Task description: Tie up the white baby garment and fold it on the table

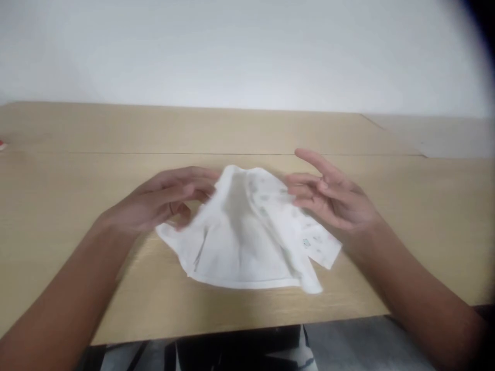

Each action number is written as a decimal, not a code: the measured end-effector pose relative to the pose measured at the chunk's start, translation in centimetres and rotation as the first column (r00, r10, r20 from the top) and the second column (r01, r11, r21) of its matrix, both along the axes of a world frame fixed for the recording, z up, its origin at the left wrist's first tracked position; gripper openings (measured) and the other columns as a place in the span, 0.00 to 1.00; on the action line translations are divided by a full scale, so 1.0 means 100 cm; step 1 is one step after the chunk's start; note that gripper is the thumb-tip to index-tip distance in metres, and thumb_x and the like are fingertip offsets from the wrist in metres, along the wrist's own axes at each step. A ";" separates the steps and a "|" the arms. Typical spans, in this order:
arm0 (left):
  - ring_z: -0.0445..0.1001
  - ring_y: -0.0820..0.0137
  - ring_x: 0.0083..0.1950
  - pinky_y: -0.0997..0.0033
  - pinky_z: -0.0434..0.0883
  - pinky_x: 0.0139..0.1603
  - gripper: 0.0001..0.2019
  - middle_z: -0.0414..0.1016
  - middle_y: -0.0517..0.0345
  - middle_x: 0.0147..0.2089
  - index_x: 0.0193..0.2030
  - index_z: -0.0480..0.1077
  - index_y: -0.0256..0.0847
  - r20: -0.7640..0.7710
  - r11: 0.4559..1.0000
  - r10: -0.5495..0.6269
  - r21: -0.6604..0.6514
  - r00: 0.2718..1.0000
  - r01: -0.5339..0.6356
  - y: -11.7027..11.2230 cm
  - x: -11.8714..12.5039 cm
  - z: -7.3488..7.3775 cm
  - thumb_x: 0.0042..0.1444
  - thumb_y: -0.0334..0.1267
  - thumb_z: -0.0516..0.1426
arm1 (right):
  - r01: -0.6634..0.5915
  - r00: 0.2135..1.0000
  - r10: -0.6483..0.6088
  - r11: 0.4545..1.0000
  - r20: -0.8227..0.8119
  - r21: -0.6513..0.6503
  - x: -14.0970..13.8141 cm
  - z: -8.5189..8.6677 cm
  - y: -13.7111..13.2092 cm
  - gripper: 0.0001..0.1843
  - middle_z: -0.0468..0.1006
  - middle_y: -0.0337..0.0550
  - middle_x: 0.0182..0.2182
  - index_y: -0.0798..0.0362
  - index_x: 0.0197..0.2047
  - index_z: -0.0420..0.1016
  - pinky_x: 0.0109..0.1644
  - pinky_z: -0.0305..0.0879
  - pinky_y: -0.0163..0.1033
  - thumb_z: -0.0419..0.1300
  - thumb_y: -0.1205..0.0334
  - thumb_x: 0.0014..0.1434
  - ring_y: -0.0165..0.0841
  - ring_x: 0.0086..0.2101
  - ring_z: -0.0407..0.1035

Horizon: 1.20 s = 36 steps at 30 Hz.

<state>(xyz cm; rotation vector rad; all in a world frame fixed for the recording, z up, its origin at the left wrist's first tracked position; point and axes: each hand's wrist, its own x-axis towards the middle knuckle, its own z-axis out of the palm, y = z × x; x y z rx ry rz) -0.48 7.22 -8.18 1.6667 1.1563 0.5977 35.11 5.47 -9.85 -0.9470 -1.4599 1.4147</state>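
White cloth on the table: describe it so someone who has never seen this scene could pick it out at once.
Start at the light wooden table and look to the middle of its near side, between the person's bare left hand and right hand. There lies a crumpled white cloth garment, set apart by small grey-green prints along its right side.

Garment (240,242): white fabric, plain over most of its area; the panel (305,239) on the right carries a scattered small print in muted grey-green. Tabletop (216,134): pale tan, faint wood grain. Far-right surface (436,136): paler grey-beige. Wall (240,51): plain white. Small object (2,146) at far left: red. Clothing (240,350) below table edge: black with white stripes
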 end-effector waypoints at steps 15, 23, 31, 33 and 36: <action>0.69 0.70 0.30 0.73 0.61 0.29 0.16 0.74 0.59 0.32 0.41 0.74 0.43 -0.455 0.936 -0.194 0.178 0.869 0.303 -0.003 0.023 -0.033 0.59 0.53 0.56 | -0.191 0.510 -0.010 0.974 0.860 0.125 0.019 -0.033 0.021 0.21 0.66 0.38 0.26 0.54 0.29 0.63 0.27 0.52 0.33 0.63 0.45 0.55 0.27 0.26 0.57; 0.65 0.72 0.30 0.74 0.60 0.30 0.19 0.68 0.59 0.31 0.33 0.66 0.39 -0.386 0.964 -0.139 0.157 0.912 0.214 0.002 0.012 -0.029 0.63 0.54 0.51 | -0.064 0.553 -0.218 0.951 0.804 0.302 0.023 -0.031 0.023 0.16 0.66 0.39 0.26 0.53 0.33 0.59 0.29 0.53 0.34 0.53 0.49 0.61 0.28 0.26 0.56; 0.63 0.73 0.31 0.74 0.58 0.32 0.10 0.69 0.60 0.32 0.36 0.64 0.38 -0.554 0.880 0.428 0.436 0.714 -0.189 0.025 -0.047 -0.023 0.61 0.43 0.52 | 0.255 0.094 -0.475 0.861 0.875 0.440 0.068 -0.058 0.052 0.17 0.76 0.50 0.39 0.52 0.48 0.70 0.35 0.58 0.41 0.56 0.52 0.60 0.42 0.35 0.69; 0.65 0.71 0.34 0.73 0.59 0.35 0.07 0.72 0.59 0.35 0.41 0.65 0.39 -0.564 0.842 0.490 0.505 0.665 -0.191 0.029 -0.052 -0.029 0.61 0.40 0.52 | 0.259 0.035 -0.483 0.850 0.875 0.459 0.070 -0.062 0.054 0.18 0.77 0.51 0.41 0.51 0.51 0.70 0.39 0.60 0.44 0.55 0.52 0.61 0.46 0.39 0.70; 0.66 0.70 0.35 0.72 0.60 0.38 0.11 0.73 0.61 0.35 0.49 0.65 0.41 -0.533 0.804 0.520 0.569 0.668 -0.172 0.035 -0.056 -0.036 0.60 0.36 0.51 | 0.252 -0.004 -0.558 0.803 0.830 0.540 0.069 -0.064 0.058 0.17 0.77 0.50 0.44 0.51 0.50 0.71 0.46 0.62 0.49 0.55 0.56 0.60 0.48 0.44 0.70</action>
